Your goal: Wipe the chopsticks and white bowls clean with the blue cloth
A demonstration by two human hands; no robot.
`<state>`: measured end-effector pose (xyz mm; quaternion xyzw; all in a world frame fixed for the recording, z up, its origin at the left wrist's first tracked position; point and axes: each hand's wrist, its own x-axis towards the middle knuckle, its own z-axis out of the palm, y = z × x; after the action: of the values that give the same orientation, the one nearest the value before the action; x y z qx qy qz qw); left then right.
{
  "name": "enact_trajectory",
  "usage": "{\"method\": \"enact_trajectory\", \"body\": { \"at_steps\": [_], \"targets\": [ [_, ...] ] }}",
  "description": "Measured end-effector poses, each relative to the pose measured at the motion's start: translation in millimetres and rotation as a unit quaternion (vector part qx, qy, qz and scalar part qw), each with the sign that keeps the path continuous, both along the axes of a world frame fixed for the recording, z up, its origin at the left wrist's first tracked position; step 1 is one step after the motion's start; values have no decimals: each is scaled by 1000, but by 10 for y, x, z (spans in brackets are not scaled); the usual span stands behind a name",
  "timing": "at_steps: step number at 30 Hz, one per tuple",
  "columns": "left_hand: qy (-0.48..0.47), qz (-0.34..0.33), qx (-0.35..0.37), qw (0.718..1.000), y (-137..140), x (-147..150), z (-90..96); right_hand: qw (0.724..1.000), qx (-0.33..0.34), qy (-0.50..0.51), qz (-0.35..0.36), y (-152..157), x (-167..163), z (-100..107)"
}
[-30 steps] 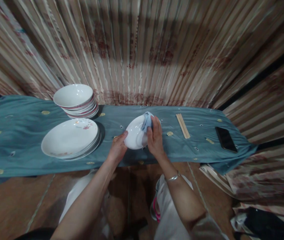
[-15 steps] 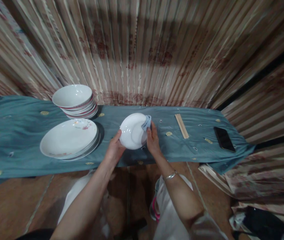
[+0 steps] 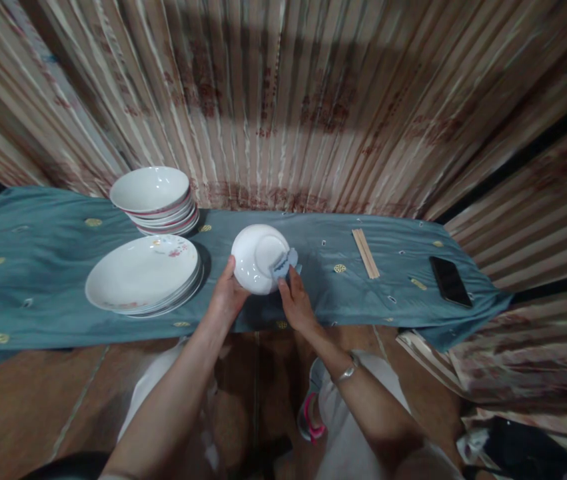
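Note:
A small white dish (image 3: pixel 246 257), a bowl or saucer, is held above the table's front edge, its underside with the foot ring facing me. My left hand (image 3: pixel 226 291) is closed on the dish's left rim, thumb at the edge. My right hand (image 3: pixel 295 300) pinches a blue-and-white cloth (image 3: pixel 282 265) and presses it against the dish's lower right, by the foot ring. To the left stand a stack of white plates (image 3: pixel 138 277) with a floral rim and, behind it, a stack of white bowls (image 3: pixel 150 190) with red bands.
A teal patterned cloth (image 3: pixel 308 307) covers the long narrow table. Right of my hands lie several wooden chopsticks (image 3: pixel 366 253), then a black phone (image 3: pixel 450 280). Behind the table hangs a pleated curtain (image 3: pixel 273 100). A dark bag (image 3: pixel 523 447) is on the floor at lower right.
The dish has been turned so its underside shows. My right hand with the cloth has moved from the right rim down and left across the dish.

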<state>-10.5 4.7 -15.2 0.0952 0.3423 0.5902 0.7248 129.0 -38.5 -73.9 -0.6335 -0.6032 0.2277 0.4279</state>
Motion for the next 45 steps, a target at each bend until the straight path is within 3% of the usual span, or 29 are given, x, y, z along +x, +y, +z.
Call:
{"method": "enact_trajectory", "body": {
  "at_steps": [10,19,32,40,45],
  "targets": [
    [-15,-1,6,1000,47,-10,-38,990,23,-116,75,-441,-156,18],
    [-32,21,4,999,56,9,-12,973,61,-195,103,-618,-246,71],
    [-7,-21,16,1000,70,-31,-96,933,128,-304,145,-554,-296,138],
    [5,8,33,999,33,12,-9,918,150,-325,173,-423,-269,211],
    [13,-13,34,999,-1,-1,42,915,158,-324,183,-356,-264,213]
  ]
}}
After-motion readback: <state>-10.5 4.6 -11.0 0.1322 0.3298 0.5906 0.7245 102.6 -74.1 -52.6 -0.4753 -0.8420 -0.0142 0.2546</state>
